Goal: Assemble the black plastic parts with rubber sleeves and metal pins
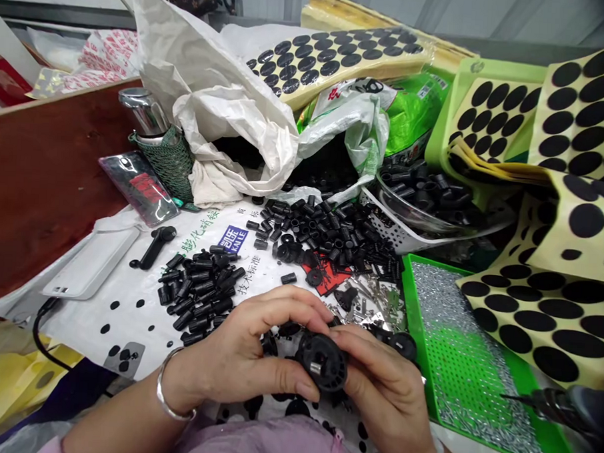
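Both hands meet low in the middle of the view around a round black plastic part (322,361) with a small metal piece at its centre. My left hand (256,348), a silver bangle on its wrist, curls its fingers over the part's top and its thumb under it. From the right, my right hand (385,390) pinches the same part. Just beyond the hands lie a heap of short black tubes (199,289) and a larger heap of black sleeves (326,234).
A green tray (476,374) of small silver screws sits at right, with a power screwdriver tip (549,401) over it. Yellow sheets of black round pads (543,310) overlap it. A white basket (407,224), torn sacks (227,110), a netted flask (160,140) and a phone (93,261) lie behind.
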Tool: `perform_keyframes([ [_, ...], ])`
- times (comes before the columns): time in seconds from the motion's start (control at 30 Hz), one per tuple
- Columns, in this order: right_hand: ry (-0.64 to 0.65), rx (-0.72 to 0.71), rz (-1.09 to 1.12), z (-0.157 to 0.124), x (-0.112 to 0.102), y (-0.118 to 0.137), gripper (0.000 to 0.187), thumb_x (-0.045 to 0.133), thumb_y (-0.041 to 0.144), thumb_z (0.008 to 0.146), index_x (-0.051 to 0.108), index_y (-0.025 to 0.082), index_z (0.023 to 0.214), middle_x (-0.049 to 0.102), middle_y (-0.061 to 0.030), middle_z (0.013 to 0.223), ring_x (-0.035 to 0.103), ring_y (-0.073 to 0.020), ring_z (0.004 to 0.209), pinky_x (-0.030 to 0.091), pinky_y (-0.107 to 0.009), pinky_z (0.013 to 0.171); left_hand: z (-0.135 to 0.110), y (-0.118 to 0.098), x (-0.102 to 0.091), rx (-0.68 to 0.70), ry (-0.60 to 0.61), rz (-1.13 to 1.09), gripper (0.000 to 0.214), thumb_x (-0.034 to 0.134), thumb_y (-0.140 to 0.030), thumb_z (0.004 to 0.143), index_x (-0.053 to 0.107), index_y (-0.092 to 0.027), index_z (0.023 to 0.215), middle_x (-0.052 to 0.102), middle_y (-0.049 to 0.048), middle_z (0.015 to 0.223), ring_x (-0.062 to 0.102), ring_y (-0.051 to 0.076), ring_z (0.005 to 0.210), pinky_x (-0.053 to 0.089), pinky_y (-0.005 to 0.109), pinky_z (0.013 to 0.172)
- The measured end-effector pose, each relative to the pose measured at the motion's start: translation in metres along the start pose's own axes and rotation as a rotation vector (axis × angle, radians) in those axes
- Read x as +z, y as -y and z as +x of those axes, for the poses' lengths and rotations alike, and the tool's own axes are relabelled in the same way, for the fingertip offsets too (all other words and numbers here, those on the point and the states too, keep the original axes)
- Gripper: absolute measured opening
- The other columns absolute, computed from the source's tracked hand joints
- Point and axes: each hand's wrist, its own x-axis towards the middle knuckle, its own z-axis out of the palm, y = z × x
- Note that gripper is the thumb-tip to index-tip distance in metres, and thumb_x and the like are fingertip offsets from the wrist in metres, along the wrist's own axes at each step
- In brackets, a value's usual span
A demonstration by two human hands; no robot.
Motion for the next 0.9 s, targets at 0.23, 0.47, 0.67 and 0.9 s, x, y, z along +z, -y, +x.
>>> perform_keyframes([
  [0.23, -0.080, 0.018, -0.043, -0.008, 0.004, -0.004, 0.041, 0.061, 0.010, 0.074, 0.060, 0.036, 0.107, 0.068, 0.0021, 0.094, 0.063, -0.0145, 0.086, 0.053, -0.025, 0.074, -0.004, 0.002, 0.010, 0.108, -0.165, 0.185, 0.038, 0.070, -0.030, 0.071, 0.054, -0.014, 0.101, 0.058, 0.0095, 0.091, 0.055, 0.021, 0.089, 0.043, 0.036, 0.087],
  [0.47, -0.067, 0.056, -0.061, -0.014, 0.008, -0.004, 0.039, 0.060, 0.011, 0.075, 0.059, 0.032, 0.108, 0.069, -0.0005, 0.092, 0.066, -0.0156, 0.078, 0.055, -0.025, 0.069, -0.005, -0.001, 0.013, 0.161, -0.224, 0.378, 0.034, 0.069, -0.036, 0.069, 0.054, -0.015, 0.091, 0.055, 0.0045, 0.075, 0.054, 0.018, 0.073, 0.044, 0.038, 0.086],
  [0.67, -0.010, 0.013, -0.082, -0.011, 0.006, -0.003, 0.039, 0.059, 0.014, 0.077, 0.056, 0.032, 0.111, 0.070, 0.0013, 0.086, 0.066, -0.0133, 0.070, 0.054, -0.020, 0.059, 0.000, -0.010, 0.000, 0.207, 0.055, 0.345, 0.051, 0.054, -0.023, 0.079, 0.040, -0.011, 0.126, 0.050, 0.0170, 0.120, 0.047, 0.027, 0.111, 0.039, 0.040, 0.095],
  [0.9, 0.066, 0.060, 0.042, -0.010, 0.005, -0.004, 0.039, 0.054, 0.015, 0.080, 0.051, 0.036, 0.114, 0.066, 0.0047, 0.071, 0.064, -0.0105, 0.069, 0.052, -0.017, 0.060, 0.008, -0.010, -0.003, 0.234, 0.139, 0.235, 0.044, 0.059, -0.023, 0.079, 0.047, -0.010, 0.120, 0.057, 0.0142, 0.102, 0.054, 0.022, 0.095, 0.035, 0.042, 0.098],
])
